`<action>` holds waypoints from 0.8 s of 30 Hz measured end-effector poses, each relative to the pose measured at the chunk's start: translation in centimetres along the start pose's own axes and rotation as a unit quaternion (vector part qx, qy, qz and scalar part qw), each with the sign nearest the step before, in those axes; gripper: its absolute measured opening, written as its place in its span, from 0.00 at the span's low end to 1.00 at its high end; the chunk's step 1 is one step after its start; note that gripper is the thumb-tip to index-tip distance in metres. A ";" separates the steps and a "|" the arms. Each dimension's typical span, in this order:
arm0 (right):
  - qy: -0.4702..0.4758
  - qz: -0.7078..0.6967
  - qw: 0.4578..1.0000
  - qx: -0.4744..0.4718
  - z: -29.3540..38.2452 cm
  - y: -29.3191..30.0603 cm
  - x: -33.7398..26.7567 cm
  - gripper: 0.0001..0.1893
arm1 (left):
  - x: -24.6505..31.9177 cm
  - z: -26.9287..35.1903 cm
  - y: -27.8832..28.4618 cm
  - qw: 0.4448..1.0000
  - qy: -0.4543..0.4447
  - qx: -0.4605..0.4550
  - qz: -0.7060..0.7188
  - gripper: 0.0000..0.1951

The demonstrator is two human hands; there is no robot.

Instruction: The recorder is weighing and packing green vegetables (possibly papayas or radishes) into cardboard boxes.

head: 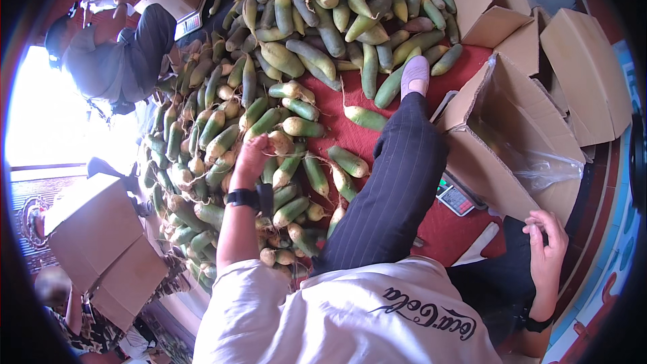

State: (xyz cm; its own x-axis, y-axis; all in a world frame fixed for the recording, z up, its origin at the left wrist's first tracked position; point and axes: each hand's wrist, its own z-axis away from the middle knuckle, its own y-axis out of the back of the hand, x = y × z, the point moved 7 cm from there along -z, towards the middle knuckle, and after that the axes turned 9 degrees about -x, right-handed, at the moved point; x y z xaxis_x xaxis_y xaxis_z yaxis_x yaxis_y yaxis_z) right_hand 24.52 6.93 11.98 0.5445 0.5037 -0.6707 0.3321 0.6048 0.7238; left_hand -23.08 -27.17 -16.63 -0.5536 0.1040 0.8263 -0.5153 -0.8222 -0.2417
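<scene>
My left hand (pixel 255 154) reaches over the large pile of green radishes (pixel 222 141), its fingers curled against a radish (pixel 281 142) with a pale root end; whether it grips the root is hard to tell. At the lower right, my right hand (pixel 547 235) is raised beside a cardboard box (pixel 485 172), fingers loosely bent and apart, holding nothing. That box stands open with a clear plastic liner (pixel 546 169) inside. A digital scale (pixel 457 197) with a lit green display sits by the box's near side. A single radish (pixel 366 118) lies near my outstretched leg.
More radishes (pixel 323 15) heap beyond my foot on the red carpet (pixel 354 91). Open cardboard boxes (pixel 581 76) crowd the right. At upper left a person (pixel 116 55) sits near another scale (pixel 189 25); at lower left another person (pixel 96 318) is beside a large box (pixel 101 242).
</scene>
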 end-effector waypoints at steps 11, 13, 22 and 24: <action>0.245 -0.035 0.969 -0.006 -6.5 -0.3 -11.6 0.16 | 23.6 14.4 -28.1 0.880 -0.240 -0.366 -0.182 0.18; 0.287 -0.026 0.956 0.048 -7.4 0.6 -13.0 0.26 | 25.0 15.4 -32.2 0.844 -0.280 -0.448 -0.099 0.17; 0.258 -0.314 0.908 -0.098 -8.9 -3.1 -9.6 0.34 | 20.8 15.1 -33.6 0.863 -0.150 -0.441 0.198 0.15; 0.237 -0.240 0.940 -0.037 -8.4 -2.6 -10.7 0.28 | 20.5 14.3 -32.2 0.875 -0.158 -0.420 0.183 0.12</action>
State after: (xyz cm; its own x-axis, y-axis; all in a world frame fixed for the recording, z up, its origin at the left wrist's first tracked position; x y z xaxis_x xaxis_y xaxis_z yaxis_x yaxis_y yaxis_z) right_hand 11.40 5.12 15.88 -0.0659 0.3690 -0.9271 0.3873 0.8657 0.3170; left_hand -8.49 -6.57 15.35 -0.6421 -0.3484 0.6829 -0.7136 -0.0541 -0.6985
